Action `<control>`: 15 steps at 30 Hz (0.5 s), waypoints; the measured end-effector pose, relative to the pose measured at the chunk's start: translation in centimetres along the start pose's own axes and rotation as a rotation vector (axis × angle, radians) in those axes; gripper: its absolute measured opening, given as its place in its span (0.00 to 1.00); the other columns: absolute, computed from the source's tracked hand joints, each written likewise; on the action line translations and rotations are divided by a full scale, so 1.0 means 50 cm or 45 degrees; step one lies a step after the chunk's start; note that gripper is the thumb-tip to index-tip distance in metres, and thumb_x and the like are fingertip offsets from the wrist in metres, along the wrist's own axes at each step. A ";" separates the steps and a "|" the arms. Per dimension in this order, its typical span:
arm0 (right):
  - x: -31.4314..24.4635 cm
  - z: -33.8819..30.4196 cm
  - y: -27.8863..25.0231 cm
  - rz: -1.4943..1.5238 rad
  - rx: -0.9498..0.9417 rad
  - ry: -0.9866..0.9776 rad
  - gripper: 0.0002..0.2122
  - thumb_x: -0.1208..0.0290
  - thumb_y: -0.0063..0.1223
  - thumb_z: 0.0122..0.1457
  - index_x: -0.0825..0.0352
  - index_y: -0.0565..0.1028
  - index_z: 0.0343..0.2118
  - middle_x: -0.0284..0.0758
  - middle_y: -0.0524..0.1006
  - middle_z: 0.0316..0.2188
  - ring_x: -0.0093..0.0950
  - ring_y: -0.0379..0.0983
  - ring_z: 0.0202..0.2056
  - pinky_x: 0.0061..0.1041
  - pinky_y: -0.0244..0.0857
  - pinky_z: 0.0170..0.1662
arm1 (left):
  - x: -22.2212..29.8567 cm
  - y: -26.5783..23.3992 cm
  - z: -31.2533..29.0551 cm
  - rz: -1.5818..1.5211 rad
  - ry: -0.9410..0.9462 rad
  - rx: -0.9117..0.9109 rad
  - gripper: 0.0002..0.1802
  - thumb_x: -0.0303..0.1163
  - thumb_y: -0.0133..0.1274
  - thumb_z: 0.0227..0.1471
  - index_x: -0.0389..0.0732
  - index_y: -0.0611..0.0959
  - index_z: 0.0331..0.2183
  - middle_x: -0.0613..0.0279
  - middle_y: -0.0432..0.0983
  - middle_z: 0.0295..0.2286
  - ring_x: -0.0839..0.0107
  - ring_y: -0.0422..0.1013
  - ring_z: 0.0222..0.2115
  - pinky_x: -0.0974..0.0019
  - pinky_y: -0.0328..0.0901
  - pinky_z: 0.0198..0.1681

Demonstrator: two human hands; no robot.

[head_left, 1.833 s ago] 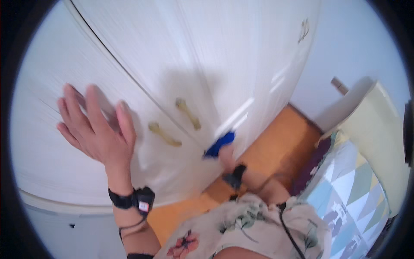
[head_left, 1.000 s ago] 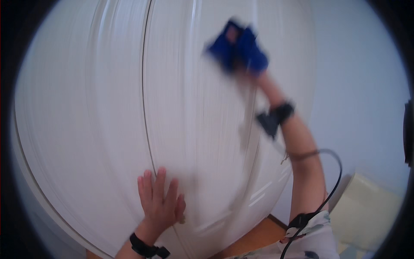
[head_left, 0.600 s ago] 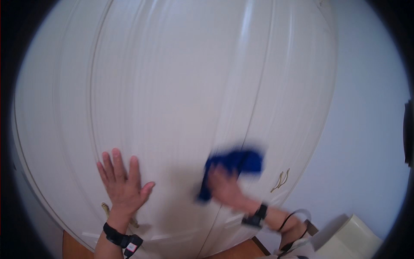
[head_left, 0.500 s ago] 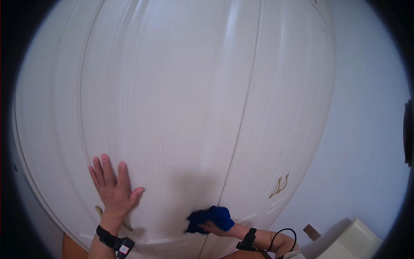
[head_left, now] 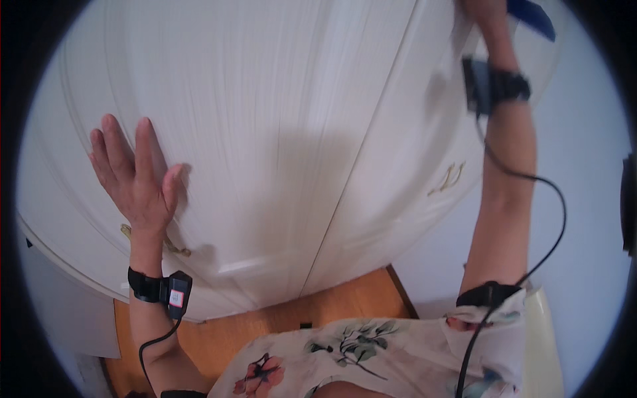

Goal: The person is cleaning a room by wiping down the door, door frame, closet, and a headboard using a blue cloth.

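A tall white wardrobe [head_left: 265,99] with panelled doors fills most of the view. My left hand [head_left: 136,179] lies against its left door, fingers spread, and holds nothing. Just below that hand is a brass handle [head_left: 176,247], partly covered by my wrist. High on the right, my right hand [head_left: 486,12] reaches up to the wardrobe's right part with a dark blue cloth [head_left: 533,18] at it. The top edge of the view cuts off its fingers and part of the cloth.
A pair of brass handles [head_left: 448,179] sits on the right door. Orange-brown wooden floor [head_left: 345,298] shows below the wardrobe. A pale wall [head_left: 577,132] stands to the right, with a cream-coloured piece of furniture [head_left: 544,345] by it. A black cable [head_left: 563,219] hangs along my right arm.
My right hand has swept the blue cloth from the lower middle of the wardrobe up to the upper right. The view has tilted down, while my left hand stays flat on the door.
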State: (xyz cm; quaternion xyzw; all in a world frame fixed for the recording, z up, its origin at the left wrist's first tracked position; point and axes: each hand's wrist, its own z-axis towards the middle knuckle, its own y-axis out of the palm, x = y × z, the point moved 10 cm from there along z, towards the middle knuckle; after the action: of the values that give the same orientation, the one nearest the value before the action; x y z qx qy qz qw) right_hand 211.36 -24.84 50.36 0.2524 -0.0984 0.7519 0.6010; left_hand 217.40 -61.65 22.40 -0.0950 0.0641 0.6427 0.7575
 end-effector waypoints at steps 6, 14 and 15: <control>-0.522 -0.640 -0.111 0.106 -0.694 0.781 0.30 0.70 0.41 0.48 0.76 0.47 0.54 0.54 0.49 0.53 0.53 0.36 0.56 0.50 0.26 0.56 | -0.073 -0.046 -0.019 -0.109 0.067 0.118 0.31 0.56 0.35 0.49 0.51 0.64 0.51 0.56 0.47 0.55 0.57 0.42 0.56 0.55 0.38 0.56; -0.836 -1.013 -0.208 0.463 -0.294 2.135 0.29 0.87 0.30 0.45 0.77 0.46 0.54 0.48 0.50 0.54 0.41 0.45 0.56 0.29 0.34 0.59 | -0.110 -0.077 -0.022 -0.070 0.199 0.101 0.28 0.52 0.36 0.51 0.51 0.64 0.51 0.54 0.48 0.54 0.61 0.43 0.56 0.56 0.39 0.57; -0.858 -1.012 -0.187 0.440 -0.185 2.244 0.27 0.85 0.30 0.46 0.76 0.48 0.54 0.46 0.54 0.52 0.39 0.49 0.54 0.27 0.37 0.58 | -0.132 -0.091 -0.025 -0.025 0.247 0.083 0.27 0.52 0.36 0.51 0.51 0.65 0.51 0.55 0.48 0.54 0.61 0.43 0.56 0.57 0.39 0.57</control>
State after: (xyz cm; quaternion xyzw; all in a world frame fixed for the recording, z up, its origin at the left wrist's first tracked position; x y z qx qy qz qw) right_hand 213.51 -36.21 -15.62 -0.4725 0.3143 0.7446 0.3514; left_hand 220.84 -68.98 22.91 -0.1328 0.1569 0.6205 0.7568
